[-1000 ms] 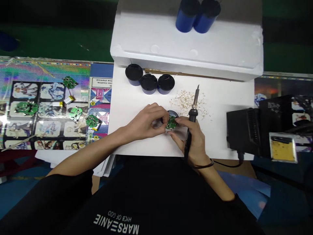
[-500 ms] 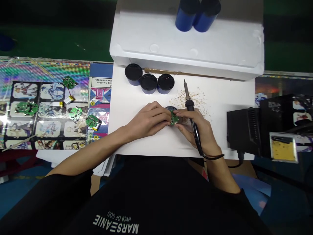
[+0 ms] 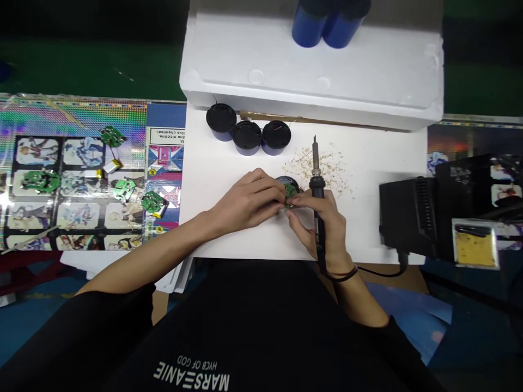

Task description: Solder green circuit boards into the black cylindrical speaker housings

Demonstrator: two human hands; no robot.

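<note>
A small green circuit board point(image 3: 291, 189) sits at the mouth of a dark round case point(image 3: 285, 178), partly covered by fingers. My left hand point(image 3: 255, 200) is closed, with its fingertips pinching the board's left edge. From the other side, my right hand point(image 3: 327, 220) presses thumb and forefinger to the board's lower right. That same hand keeps a soldering iron point(image 3: 317, 188) tucked along it, tip pointing away from me. Whether the board is seated fully inside the case cannot be made out.
Three blue cylinders with black tops point(image 3: 247, 136) stand beyond my hands, before a white foam block point(image 3: 253, 60). Wire clippings point(image 3: 333, 166) lie scattered to the right. A black soldering station point(image 3: 408, 215) stands right; several green boards point(image 3: 123, 189) lie left.
My right hand has shifted slightly left and turned, so the soldering iron now points more nearly straight away. The board has tilted or sunk toward the case. My left hand is nearly still.
</note>
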